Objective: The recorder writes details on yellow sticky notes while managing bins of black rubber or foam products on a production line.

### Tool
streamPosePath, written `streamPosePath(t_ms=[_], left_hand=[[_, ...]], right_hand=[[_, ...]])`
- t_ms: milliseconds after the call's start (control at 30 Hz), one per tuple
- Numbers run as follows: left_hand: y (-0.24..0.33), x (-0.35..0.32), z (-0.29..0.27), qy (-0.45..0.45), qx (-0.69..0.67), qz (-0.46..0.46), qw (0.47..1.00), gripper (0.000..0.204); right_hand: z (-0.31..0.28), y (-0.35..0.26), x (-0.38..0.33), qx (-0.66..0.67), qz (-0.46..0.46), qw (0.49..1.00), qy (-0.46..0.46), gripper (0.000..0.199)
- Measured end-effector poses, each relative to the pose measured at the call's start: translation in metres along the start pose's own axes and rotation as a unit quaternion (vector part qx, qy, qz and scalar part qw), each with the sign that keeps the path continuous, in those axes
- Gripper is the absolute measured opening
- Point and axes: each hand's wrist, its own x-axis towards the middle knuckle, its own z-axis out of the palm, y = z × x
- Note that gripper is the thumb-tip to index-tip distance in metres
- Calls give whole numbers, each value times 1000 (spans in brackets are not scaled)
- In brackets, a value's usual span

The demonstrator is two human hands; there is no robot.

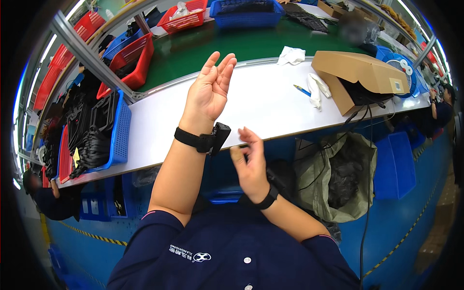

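Observation:
My left hand [211, 92] is held up over the white worktable [159, 118], palm showing and fingers stretched out, with nothing in it. Around that wrist runs a black strap [191, 140] carrying a small black box-shaped device [220, 138]. My right hand [252, 166] is at the table's near edge, just right of the device and apart from it. Its fingers are loosely bent and a little blurred, with a gap between thumb and fingers and nothing visible in them. A black band [268, 197] circles the right wrist.
On the table's right stand an open cardboard box [360, 75] with black cables, white cloths [316, 89] and a blue pen [302, 90]. At left is a blue basket [121, 133] of black parts. A sack [309, 169] and blue bin [395, 164] stand below. Co-workers sit at both sides.

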Motion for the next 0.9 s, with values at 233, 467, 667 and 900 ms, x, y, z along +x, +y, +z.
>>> streamPosePath(t_ms=[233,467,667,900], left_hand=[[21,-35,-4,55,19,101,993,50],[31,-62,-19,-39,-236,-31,970,41],[49,-84,-14,-86,-248,-62,963,25],[36,-107,-31,-56,446,120,885,43]], right_hand=[[59,-25,-31,266,234,924,-144,62],[76,-6,-34,386,262,858,-214,60],[79,-10,-37,387,279,829,-292,61],[70,-35,-1,64,-7,986,-154,102]])
